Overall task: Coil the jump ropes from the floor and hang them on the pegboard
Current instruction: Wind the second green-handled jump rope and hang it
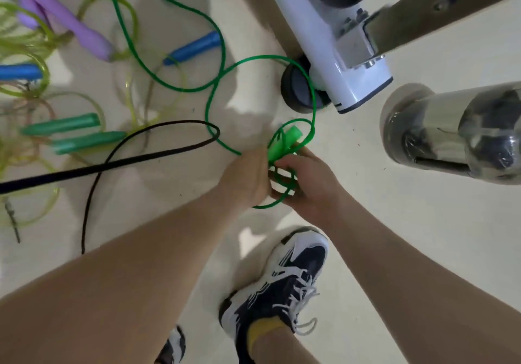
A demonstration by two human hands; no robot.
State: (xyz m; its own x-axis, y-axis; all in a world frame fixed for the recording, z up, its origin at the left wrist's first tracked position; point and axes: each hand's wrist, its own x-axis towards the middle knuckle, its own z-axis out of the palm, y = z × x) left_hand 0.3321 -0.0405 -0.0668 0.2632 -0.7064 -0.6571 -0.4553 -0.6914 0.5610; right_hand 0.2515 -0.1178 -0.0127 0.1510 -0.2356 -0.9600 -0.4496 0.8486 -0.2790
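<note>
Left hand (245,177) and right hand (310,183) clutch coils of the green jump rope (283,142).

We see only the tip of the green handle (284,141), rest hidden btw left hand (245,177) & right hand (307,183), while green rope (207,110) exits the top edge, blue handle (19,72) is cut at left, & yellow-green ropes (31,50) blur too much to separate.

No readable text anywhere in this shot. The white machine base (324,53), upper right of the frame, has small dark marks along its lower edge, too blurred to make out. The sneaker (307,262) at bottom centre shows only stripes, and the green jump rope (283,143) at centre has no legible lettering on its handle.
</note>
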